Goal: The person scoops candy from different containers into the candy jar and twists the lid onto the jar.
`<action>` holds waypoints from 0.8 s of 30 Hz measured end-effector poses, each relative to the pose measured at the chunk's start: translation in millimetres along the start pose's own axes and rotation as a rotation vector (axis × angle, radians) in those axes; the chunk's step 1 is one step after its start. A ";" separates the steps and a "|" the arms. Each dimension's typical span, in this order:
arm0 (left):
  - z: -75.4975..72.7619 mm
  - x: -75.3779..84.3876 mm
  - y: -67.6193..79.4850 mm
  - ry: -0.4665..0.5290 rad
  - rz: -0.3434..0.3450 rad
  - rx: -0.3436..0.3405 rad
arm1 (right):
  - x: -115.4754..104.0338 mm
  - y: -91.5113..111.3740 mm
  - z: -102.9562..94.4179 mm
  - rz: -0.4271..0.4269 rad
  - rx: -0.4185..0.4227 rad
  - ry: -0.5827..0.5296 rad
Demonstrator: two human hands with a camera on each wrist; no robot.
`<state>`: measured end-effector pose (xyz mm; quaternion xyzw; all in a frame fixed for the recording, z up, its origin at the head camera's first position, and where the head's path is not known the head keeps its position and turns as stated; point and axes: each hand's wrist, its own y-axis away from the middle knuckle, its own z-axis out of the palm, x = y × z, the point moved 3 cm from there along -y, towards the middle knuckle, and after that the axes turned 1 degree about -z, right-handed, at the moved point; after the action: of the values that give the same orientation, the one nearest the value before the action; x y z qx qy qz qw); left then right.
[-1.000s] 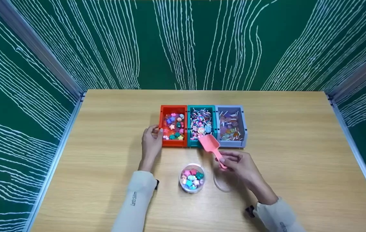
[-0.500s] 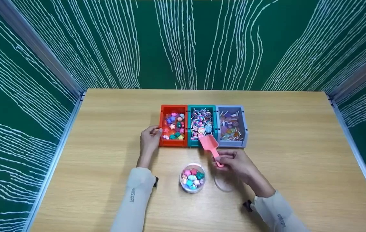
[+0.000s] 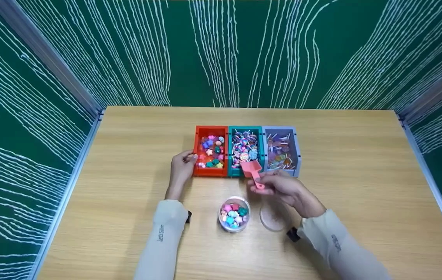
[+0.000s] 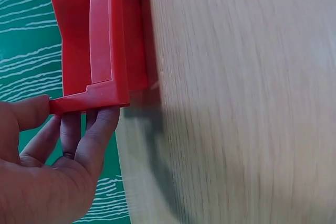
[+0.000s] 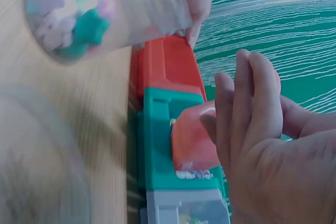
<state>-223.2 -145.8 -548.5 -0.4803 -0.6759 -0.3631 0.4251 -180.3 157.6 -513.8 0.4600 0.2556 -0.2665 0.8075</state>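
Note:
My left hand (image 3: pixel 182 168) grips the left side wall of the red bin (image 3: pixel 211 172), its thumb at the rim and fingers against the outside in the left wrist view. In my right hand (image 3: pixel 285 188) I hold a small pink scoop (image 3: pixel 252 168) by its handle. The scoop's blade is over the front edge of the green bin (image 3: pixel 246 174), where small lollipop-shaped pieces (image 3: pixel 245 147) lie. Star-shaped and rounded colourful pieces (image 3: pixel 210 151) lie in the red bin. Whether the scoop carries anything is hard to tell; its blade looks bare in the head view.
Joined on the right is a grey-lilac bin (image 3: pixel 298 163) with translucent stick pieces. A clear jar (image 3: pixel 221 223) of colourful star pieces stands in front of the bins. A clear round lid (image 3: pixel 273 221) lies beside it on the wooden table (image 3: pixel 127 155).
My right hand has moved forward and slightly left with the scoop, bringing it a little nearer the green bin. My left hand stays at the red bin.

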 end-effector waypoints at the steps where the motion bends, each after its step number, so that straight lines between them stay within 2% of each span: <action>1: 0.0 0.5 0.4 -0.001 -0.002 -0.002 | -1.8 -1.8 1.6 0.003 -0.002 -0.027; 6: 0.1 0.9 0.2 -0.008 -0.024 -0.015 | -6.4 -13.7 10.8 -0.022 0.043 -0.077; 13: 1.8 0.7 -0.9 -0.008 -0.041 -0.038 | 1.9 -30.7 17.1 -0.090 0.129 0.021; 16: 1.4 1.2 -0.8 -0.006 -0.036 -0.034 | 5.8 -34.4 18.9 -0.129 0.164 0.027; 20: 0.1 0.7 0.0 -0.011 -0.028 -0.021 | 7.8 -32.8 20.2 -0.166 0.126 0.006; 24: -0.5 0.3 -0.7 -0.006 -0.012 -0.026 | 3.8 -26.0 16.3 -0.162 0.024 -0.108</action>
<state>-223.8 -146.3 -548.0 -0.4829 -0.6752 -0.3730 0.4144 -192.1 131.2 -524.9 0.4322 0.2448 -0.3584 0.7905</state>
